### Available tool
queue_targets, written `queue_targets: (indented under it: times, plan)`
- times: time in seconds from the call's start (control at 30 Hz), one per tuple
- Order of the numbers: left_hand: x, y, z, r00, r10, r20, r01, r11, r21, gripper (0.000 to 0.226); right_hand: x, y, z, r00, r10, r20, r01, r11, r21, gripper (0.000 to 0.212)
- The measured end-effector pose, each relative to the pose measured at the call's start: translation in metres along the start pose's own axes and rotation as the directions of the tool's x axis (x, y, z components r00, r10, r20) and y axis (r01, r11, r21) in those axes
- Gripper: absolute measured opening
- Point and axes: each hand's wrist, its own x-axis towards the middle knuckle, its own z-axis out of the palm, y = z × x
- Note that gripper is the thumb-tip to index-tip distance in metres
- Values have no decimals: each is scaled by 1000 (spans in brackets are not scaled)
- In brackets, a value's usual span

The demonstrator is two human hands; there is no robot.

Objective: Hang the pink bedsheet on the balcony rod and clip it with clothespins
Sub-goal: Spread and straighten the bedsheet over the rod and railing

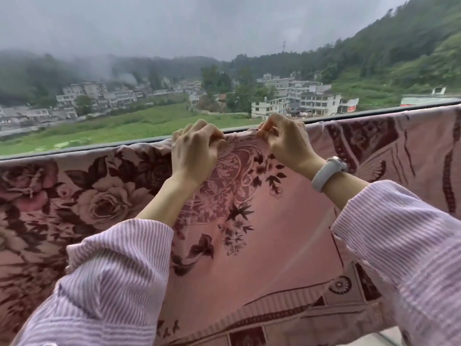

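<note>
Here the rose-patterned pink bedsheet [249,245] drapes the rod [74,152], top edge pinched by both hands.

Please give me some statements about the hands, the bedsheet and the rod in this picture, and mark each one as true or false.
1. Both hands grip the top edge of the pink bedsheet. True: the left hand and the right hand pinch the cloth near the rod.
2. The bedsheet lies folded on the floor. False: it is draped over the rod and hangs down.
3. A white watch is on the right wrist. True.
4. The sheet is plain pink without any pattern. False: it carries dark red flowers and leaves.
5. A row of clothespins already lines the top edge. False: no clothespin is visible.
</note>
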Motion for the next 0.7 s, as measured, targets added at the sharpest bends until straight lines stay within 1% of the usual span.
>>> queue_targets:
  times: [0.07, 0.13, 0.23, 0.33, 0.37, 0.43, 0.47, 0.5, 0.53, 0.57, 0.63, 0.67, 0.7]
  plan:
    - [1, 2, 1, 999, -16, -44, 15, 1000, -22, 8, 0, 3, 1, 999, -36, -8, 36, 999, -16, 5]
    - [5, 5, 2, 998, -12, -62, 12, 1000, 8, 10, -1, 5, 0, 997, -69, -24, 69, 997, -39, 4]
    - [13, 21, 6, 996, 45, -75, -41, 998, 50, 12, -2, 13, -11, 989, -102, -111, 97, 994, -55, 5]
    - [26, 52, 15, 993, 99, -65, -102, 994, -48, 12, 0, 26, -36, 979, -69, -193, 63, 997, -41, 8]
    - [30, 63, 19, 992, 120, -37, -123, 987, -105, 12, 1, 31, -47, 974, -52, -221, 48, 999, -25, 9]
    - [35, 82, 27, 987, 158, 43, -145, 964, -221, 10, -1, 40, -68, 946, -45, -322, 45, 999, -7, 11]
    - [36, 88, 31, 981, 178, 79, -152, 954, -259, 12, -7, 47, -78, 925, -52, -376, 47, 999, -21, 12]
    - [35, 91, 37, 974, 199, 104, -165, 948, -273, 18, -17, 53, -85, 916, -66, -395, 49, 997, -54, 12]
    - [33, 92, 43, 969, 219, 112, -184, 948, -261, 25, -30, 60, -89, 929, -88, -360, 57, 994, -97, 11]
    - [32, 91, 50, 966, 233, 108, -204, 952, -226, 29, -43, 66, -91, 956, -105, -274, 67, 987, -144, 12]
    - [32, 91, 64, 970, 231, 80, -218, 965, -148, 26, -61, 80, -92, 994, -88, -64, 73, 976, -206, 11]
    - [34, 92, 71, 974, 218, 65, -209, 969, -131, 23, -62, 86, -93, 997, -76, -22, 70, 973, -218, 10]
    - [37, 94, 78, 975, 212, 62, -203, 971, -125, 24, -60, 92, -96, 996, -69, -47, 57, 974, -221, 11]
